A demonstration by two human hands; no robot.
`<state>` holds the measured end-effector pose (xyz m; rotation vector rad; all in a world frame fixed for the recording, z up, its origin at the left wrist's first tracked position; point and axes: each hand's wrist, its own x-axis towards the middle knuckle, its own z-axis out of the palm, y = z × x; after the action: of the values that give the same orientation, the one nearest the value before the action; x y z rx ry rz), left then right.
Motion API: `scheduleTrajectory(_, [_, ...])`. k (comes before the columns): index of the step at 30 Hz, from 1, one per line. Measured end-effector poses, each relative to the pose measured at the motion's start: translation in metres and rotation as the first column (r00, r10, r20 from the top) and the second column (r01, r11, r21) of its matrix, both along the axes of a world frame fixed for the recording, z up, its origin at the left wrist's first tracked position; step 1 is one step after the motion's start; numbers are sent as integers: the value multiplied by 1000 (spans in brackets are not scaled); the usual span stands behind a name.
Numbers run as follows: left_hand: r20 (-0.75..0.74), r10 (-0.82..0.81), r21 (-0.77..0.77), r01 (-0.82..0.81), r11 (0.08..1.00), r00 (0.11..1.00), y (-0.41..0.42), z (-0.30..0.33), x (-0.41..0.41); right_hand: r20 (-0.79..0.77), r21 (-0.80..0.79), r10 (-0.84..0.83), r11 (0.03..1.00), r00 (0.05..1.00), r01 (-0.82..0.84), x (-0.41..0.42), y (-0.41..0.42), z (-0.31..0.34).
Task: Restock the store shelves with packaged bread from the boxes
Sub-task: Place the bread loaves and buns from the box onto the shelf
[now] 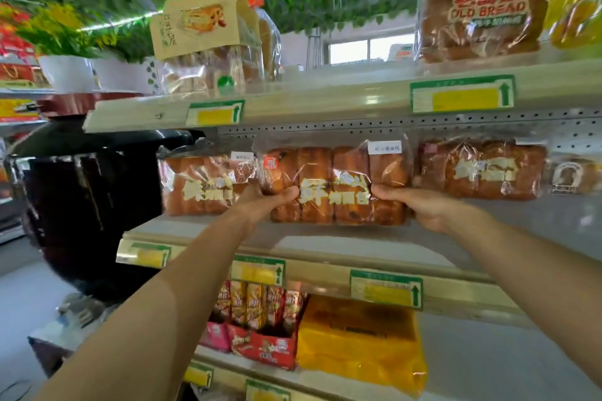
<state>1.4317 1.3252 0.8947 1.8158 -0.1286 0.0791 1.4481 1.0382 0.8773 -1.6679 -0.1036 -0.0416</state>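
While both hands carry the clear plastic bag of brown pull-apart bread with pale lettering [335,185] up in front of the middle cream-coloured metal shelf [312,239], the risks read from left to right. Furthest left, a large black glossy lidded pot [88,185] stands at the shelf end; I judge it too far off to matter unless an elbow swings wide. Just right of it, a matching bagged brown loaf [198,184] already stands on the shelf, and the carried bag's left edge overlaps it in this view. Pushing in at an angle could shove that loaf back or topple it.

The left hand [270,202] has its grip closed on the bag's lower left corner, thumb on the front and the remaining fingers hidden behind. The right hand [420,205] grips the lower right corner the same way. Both holds sit low, so the tall bag could tip forward off the fingers, and the slick film could slip.

Above, the perforated underside of the upper shelf [407,125] lies close to the bag's top; lifting further could snag the loose film there. To the right, another bagged brown loaf with pale lettering [482,169] stands near the gap. Whether that gap is wide enough cannot be told, so crushing is possible if the bag is forced in.
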Motion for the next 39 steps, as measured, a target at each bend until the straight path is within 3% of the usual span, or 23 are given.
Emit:
scheduleTrajectory(17, [-52,12,-21,-13,1000,999,5,-21,62,124,-136,-133,979,983,149,16,24,6])
scheduleTrajectory(28, [-98,-10,-128,-3,992,995,3,-22,67,112,-236,-130,960,985,153,-7,32,17])
scheduleTrajectory(39, [-70,72,-106,-79,991,995,-2,-24,51,49,-241,-239,940,970,243,9,25,3])
